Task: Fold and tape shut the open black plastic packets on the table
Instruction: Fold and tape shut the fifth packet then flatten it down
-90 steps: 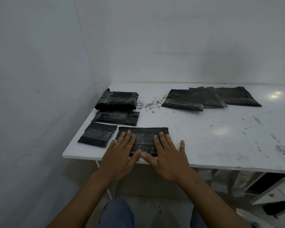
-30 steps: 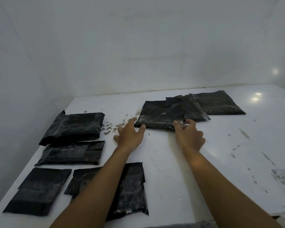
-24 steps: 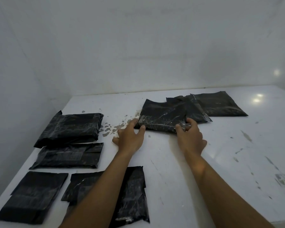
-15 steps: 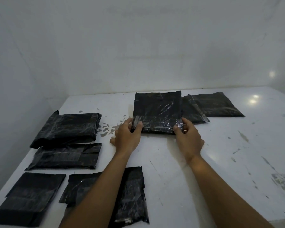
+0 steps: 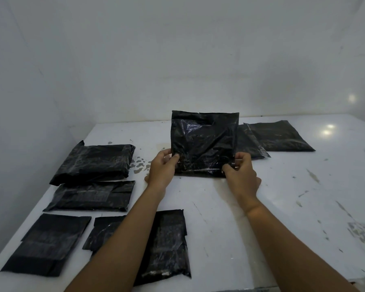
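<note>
**Clerk:** White-walled corner, scuffed white counter (image 5: pixel 272 207). Item in hand?

**Packer:** One open black packet (image 5: pixel 204 142), upright at mid-counter, mouth up. Left hand (image 5: pixel 161 171) and right hand (image 5: pixel 241 175) have their fingers (image 5: pixel 243 158) curled, pinching its lower corners.

**Clerk:** Handling?

**Packer:** Lay flat, press air out, fold the mouth square before taping (film looks slippery).

**Clerk:** Condition?

**Packer:** Glossy, crinkled. Folded packets (image 5: pixel 91 161) lie left.
</note>
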